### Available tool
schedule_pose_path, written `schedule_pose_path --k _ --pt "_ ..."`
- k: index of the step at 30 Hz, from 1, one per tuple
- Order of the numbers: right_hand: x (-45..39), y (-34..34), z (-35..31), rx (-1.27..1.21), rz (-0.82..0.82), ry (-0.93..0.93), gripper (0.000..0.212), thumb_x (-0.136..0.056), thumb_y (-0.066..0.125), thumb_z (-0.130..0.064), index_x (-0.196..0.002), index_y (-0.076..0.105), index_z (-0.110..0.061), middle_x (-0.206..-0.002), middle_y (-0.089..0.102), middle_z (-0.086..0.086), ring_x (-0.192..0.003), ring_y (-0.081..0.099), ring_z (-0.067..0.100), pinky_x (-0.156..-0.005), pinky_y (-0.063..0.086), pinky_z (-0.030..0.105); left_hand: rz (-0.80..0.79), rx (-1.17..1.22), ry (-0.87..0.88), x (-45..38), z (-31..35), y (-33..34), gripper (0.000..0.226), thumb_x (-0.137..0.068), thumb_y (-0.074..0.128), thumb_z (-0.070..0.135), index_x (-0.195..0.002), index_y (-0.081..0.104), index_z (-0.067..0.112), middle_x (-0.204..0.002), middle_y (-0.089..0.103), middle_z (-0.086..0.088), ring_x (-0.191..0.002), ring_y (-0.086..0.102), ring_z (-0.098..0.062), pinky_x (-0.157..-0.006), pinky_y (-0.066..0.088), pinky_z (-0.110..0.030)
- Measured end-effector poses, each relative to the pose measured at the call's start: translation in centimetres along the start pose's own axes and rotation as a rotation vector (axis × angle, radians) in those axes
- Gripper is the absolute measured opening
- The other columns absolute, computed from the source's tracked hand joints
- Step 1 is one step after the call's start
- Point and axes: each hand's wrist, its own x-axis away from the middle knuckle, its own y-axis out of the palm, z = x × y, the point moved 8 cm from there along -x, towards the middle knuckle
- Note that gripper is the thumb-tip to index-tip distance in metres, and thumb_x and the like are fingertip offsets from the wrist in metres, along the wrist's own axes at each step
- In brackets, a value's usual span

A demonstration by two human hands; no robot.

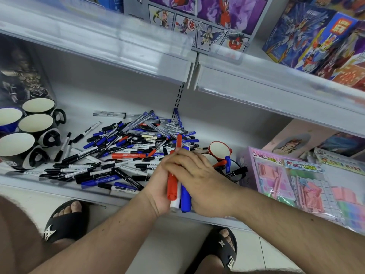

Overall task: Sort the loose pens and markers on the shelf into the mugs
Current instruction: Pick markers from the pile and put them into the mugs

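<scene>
A: Held?
B: Red marker (172,186), white marker (175,202), blue marker (185,198), gripped between left hand (158,186) and right hand (199,178).
A: Shelved?
B: Pen pile (126,147); black mugs (37,123) left; red mug (219,148) right.

"DIY" is legible on the pink craft kit's header label (300,166) at four o'clock. The Chinese characters beside it, the yellow toy-box badge (343,27) at two o'clock and the marker barrels' print are too blurred to read.
</scene>
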Motion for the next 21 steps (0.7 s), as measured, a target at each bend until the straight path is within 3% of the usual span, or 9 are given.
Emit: schedule_pose_path --k 2,4,6,8,12,15,17,19,21 --pt "0.0 0.2 0.5 -0.071 -0.067 0.069 0.103 -0.073 0.067 -0.010 -0.156 0.007 -0.020 -0.156 0.012 -0.002 -0.150 -0.006 0.014 -0.123 0.007 0.041 0.025 0.023 0.032 -0.3 0.1 -0.1 0.046 -0.086 0.053 0.051 -0.095 0.073 0.011 -0.092 0.072 -0.009 -0.084 0.071 -0.020 -0.082 0.057 -0.033" --pt "0.1 0.2 0.5 -0.104 -0.139 0.096 0.108 -0.077 0.066 -0.011 -0.156 -0.006 -0.022 -0.159 -0.003 -0.007 -0.147 -0.014 0.008 -0.123 0.008 0.039 0.017 0.055 -0.001 -0.2 -0.1 0.3 0.046 -0.088 0.052 0.051 -0.088 0.073 0.010 -0.087 0.071 -0.009 -0.077 0.071 -0.021 -0.073 0.058 -0.031" --pt "0.2 0.0 0.8 -0.127 -0.201 0.164 0.114 -0.078 0.067 -0.014 -0.153 -0.016 -0.032 -0.156 -0.028 -0.015 -0.149 -0.011 0.014 -0.123 0.013 0.036 -0.022 0.066 -0.049 0.0 -0.4 1.0 0.042 -0.087 0.054 0.047 -0.082 0.074 0.010 -0.081 0.069 -0.008 -0.071 0.070 -0.022 -0.067 0.058 -0.030" --pt "0.4 -0.4 1.4 -0.144 -0.234 0.257 0.117 -0.079 0.068 -0.019 -0.149 -0.024 -0.041 -0.145 -0.046 -0.022 -0.150 -0.015 0.022 -0.122 0.013 0.042 -0.016 0.064 -0.032 0.0 -0.3 0.9 0.032 -0.083 0.058 0.040 -0.084 0.073 0.011 -0.078 0.069 -0.007 -0.069 0.069 -0.022 -0.065 0.056 -0.029" --pt "0.9 -0.3 2.4 -0.151 -0.239 0.369 0.117 -0.081 0.069 -0.025 -0.147 -0.025 -0.047 -0.143 -0.048 -0.025 -0.147 -0.024 0.029 -0.117 0.000 0.041 0.043 0.092 0.061 -0.6 0.4 -0.1 0.020 -0.090 0.055 0.027 -0.083 0.068 0.013 -0.073 0.067 -0.006 -0.066 0.064 -0.020 -0.070 0.051 -0.032" --pt "2.0 -0.7 3.8 -0.251 -0.150 0.422 0.112 -0.076 0.067 -0.014 -0.151 -0.008 -0.047 -0.156 -0.027 -0.023 -0.150 -0.006 0.020 -0.122 0.012 0.046 0.098 0.164 0.138 -0.5 1.9 -0.7 0.018 -0.090 0.051 0.019 -0.084 0.066 0.011 -0.072 0.065 -0.005 -0.066 0.061 -0.016 -0.070 0.048 -0.031" --pt "2.8 -0.9 5.3 -0.465 -0.028 0.496 0.090 -0.076 0.064 -0.006 -0.147 0.026 -0.047 -0.157 0.022 -0.007 -0.139 0.033 0.011 -0.116 0.033 0.042 0.117 0.221 0.155 -0.5 2.6 -0.9 0.016 -0.088 0.051 0.017 -0.086 0.066 0.012 -0.073 0.064 -0.004 -0.069 0.060 -0.015 -0.070 0.047 -0.031" --pt "3.7 -0.6 6.3 -0.733 0.087 0.580 0.060 -0.075 0.065 -0.014 -0.120 0.049 -0.050 -0.119 0.060 -0.006 -0.100 0.062 0.012 -0.096 0.050 0.046 0.111 0.218 0.172 -0.6 2.8 -0.8 0.018 -0.087 0.049 0.015 -0.084 0.067 0.013 -0.070 0.064 -0.003 -0.066 0.060 -0.016 -0.068 0.047 -0.032" --pt "4.2 -0.3 6.3 -0.798 0.138 0.592 0.045 -0.069 0.067 -0.041 -0.112 0.056 -0.044 -0.090 0.064 -0.007 -0.079 0.065 0.016 -0.083 0.054 0.048 0.092 0.185 0.169 -0.5 2.4 -0.2 0.019 -0.084 0.049 0.013 -0.082 0.068 0.013 -0.068 0.064 -0.004 -0.061 0.060 -0.016 -0.067 0.047 -0.032"
